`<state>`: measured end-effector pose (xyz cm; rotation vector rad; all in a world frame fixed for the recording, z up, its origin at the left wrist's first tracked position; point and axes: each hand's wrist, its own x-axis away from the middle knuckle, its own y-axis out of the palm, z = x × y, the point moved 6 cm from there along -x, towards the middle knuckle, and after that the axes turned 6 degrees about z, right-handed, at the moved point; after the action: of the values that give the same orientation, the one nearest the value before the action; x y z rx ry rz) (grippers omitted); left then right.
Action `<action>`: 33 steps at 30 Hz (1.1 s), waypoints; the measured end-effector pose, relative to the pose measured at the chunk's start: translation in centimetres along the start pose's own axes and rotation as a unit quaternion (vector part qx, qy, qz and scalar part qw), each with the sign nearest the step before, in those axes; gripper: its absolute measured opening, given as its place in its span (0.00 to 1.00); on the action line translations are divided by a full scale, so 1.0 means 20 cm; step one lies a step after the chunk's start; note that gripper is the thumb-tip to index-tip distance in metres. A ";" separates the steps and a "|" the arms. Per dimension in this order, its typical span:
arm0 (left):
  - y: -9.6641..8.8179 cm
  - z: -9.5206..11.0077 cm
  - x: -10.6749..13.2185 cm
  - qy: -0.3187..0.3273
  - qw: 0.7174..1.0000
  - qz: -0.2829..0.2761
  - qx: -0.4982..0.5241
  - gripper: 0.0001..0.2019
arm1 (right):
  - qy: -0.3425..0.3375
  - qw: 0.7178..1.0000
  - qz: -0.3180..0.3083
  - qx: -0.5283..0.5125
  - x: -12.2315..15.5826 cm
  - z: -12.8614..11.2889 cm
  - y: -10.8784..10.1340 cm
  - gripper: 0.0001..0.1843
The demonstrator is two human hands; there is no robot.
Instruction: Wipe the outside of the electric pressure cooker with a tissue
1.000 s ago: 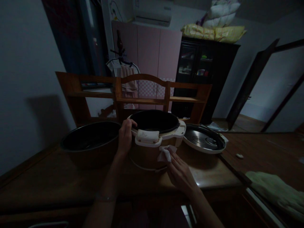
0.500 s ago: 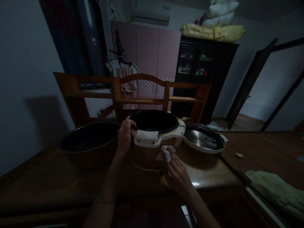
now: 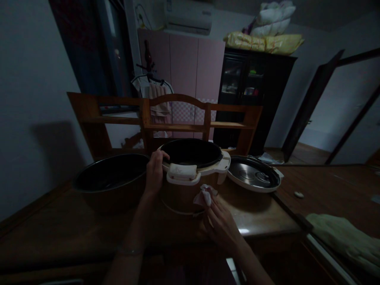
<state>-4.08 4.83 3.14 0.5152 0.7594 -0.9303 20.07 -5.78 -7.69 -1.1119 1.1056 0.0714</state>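
Observation:
In the middle of the desk stands a pot-shaped cooker body [image 3: 181, 194] with a pale rim, a white handle and a dark, round inside. My left hand [image 3: 154, 170] grips its rim at the left, thumb and fingers closed over the edge. Pinched in my right hand [image 3: 221, 221] is a crumpled white tissue [image 3: 204, 196], which lies against the front wall of the cooker, below and right of the handle. A dark inner pot [image 3: 113, 190] sits to the left. On the right, the cooker lid [image 3: 252, 174] rests with its shiny metal underside up.
The wooden desk [image 3: 261, 221] has a low shelf rack [image 3: 178, 126] along its back. Beyond its right edge lie a pale green cloth [image 3: 341, 237] and a small white object [image 3: 299, 194] on a brown surface. A pink wardrobe and black cabinet stand behind.
The tissue and my right hand have shifted very slightly on the cooker's front wall. My left hand stays on the rim. The whole view has moved a little.

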 end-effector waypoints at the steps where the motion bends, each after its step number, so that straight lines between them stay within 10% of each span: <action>1: 0.00 0.00 0.00 0.002 1.000 0.000 0.001 0.21 | 0.004 1.000 -0.013 -0.008 0.04 0.01 0.01 0.41; 11: 0.00 -0.01 0.00 -0.007 1.000 -0.003 -0.002 0.21 | 0.205 0.974 -0.004 -0.101 0.27 0.24 0.06 0.36; 21: 0.00 0.00 0.00 -0.005 1.000 -0.006 -0.009 0.22 | 0.401 0.866 0.053 -0.293 0.15 0.44 0.13 0.35; 33: 0.01 0.01 0.00 0.009 1.000 -0.007 0.002 0.20 | 0.418 0.856 0.096 -0.287 0.23 0.34 0.18 0.34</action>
<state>-3.97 4.83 3.25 0.5221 0.7778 -0.9413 24.98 -1.02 -13.46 -1.6265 2.0705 0.0798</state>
